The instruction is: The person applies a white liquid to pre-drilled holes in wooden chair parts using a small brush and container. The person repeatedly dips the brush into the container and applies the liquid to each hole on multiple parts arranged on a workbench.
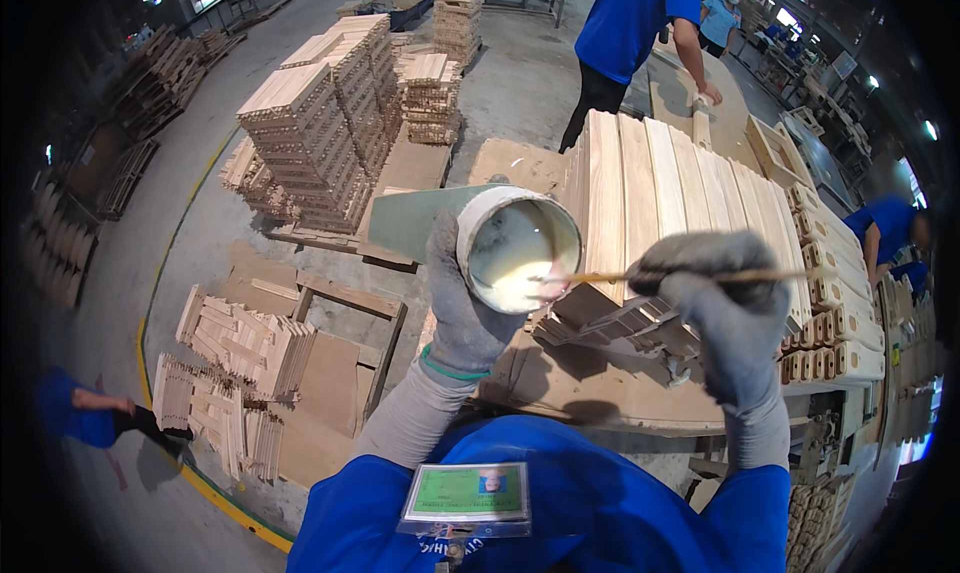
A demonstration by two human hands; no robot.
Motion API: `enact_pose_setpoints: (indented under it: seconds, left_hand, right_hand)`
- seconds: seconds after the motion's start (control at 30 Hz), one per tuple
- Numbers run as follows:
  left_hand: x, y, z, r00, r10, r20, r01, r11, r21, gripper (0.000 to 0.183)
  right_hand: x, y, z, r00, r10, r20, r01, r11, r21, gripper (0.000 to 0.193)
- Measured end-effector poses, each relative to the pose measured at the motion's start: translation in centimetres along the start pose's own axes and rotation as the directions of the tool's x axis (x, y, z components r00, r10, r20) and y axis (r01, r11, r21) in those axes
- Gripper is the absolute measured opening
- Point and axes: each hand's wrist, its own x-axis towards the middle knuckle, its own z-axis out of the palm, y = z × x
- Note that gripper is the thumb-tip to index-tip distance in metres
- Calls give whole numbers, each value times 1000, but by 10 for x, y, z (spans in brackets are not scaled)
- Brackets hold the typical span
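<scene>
My gloved left hand (pixel 465 318) is wrapped round a pale round pot (pixel 470 238), tilted so its mouth faces me. White liquid (pixel 512 293) lies inside it. A flat grey-green piece (pixel 408 220) sticks out to the left behind the pot; I cannot tell whether it belongs to it. In my gloved right hand (pixel 715 283) a thin wooden stick (pixel 605 276) is held level, with its tip reaching into the pot's mouth; the kind of tip is unclear. Just beyond both hands stands a row of light wooden boards (pixel 665 173) packed side by side.
Tall stacks of wooden pieces (pixel 310 143) stand on a pallet at the far left. Loose slats (pixel 245 343) lie nearer on the left. Slotted wooden parts (pixel 830 293) are piled at right. A co-worker in blue (pixel 635 28) reaches over a far worktable (pixel 735 123).
</scene>
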Motion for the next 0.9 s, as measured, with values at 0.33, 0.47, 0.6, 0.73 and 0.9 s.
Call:
enact_pose_setpoints:
  seconds: [0.33, 0.47, 0.6, 0.73, 0.9]
  left_hand:
    - [-7, -23, 17, 947, 320, 29, -315, 910, 270, 59]
    - [-4, -37, -1, 918, 395, -7, -359, 841, 404, 55]
    - [10, -28, -5, 935, 349, -65, -304, 882, 359, 50]
    - [14, -13, -2, 994, -33, -103, 22, 995, -100, 51]
    - [14, -18, -5, 987, -141, -80, 121, 970, -210, 55]
  right_hand:
    - [-40, 9, 12, 975, -203, 93, 215, 964, -157, 9]
    - [-14, 0, 9, 973, 33, -230, -26, 999, 34, 14]
    - [27, -5, -38, 981, -3, -192, -76, 912, -404, 34]
    - [37, -1, -62, 964, 201, -176, -267, 764, -587, 39]
    - [38, 8, -61, 974, 212, -85, -216, 742, -634, 37]
